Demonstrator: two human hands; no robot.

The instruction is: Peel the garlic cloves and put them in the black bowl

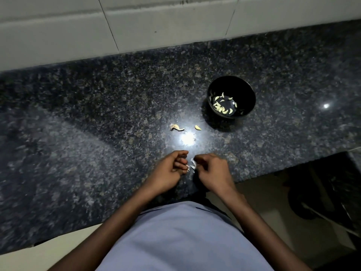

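A black bowl [244, 90] stands on the dark granite counter [97, 124], right of centre, with several peeled garlic cloves [222, 109] in it. Near the counter's front edge my left hand [172, 169] and my right hand [211, 171] meet, fingers curled, pinching a small garlic clove with white papery skin [191, 165] between them. The clove itself is mostly hidden by my fingers. Two loose cloves lie on the counter beyond my hands: one with skin [175, 127] and one bare [197, 127].
A pale tiled wall [136, 22] runs along the back of the counter. The counter ends at the right, where a dark object [322, 192] sits lower down on the floor. A bright light glare [187, 138] lies just beyond my hands.
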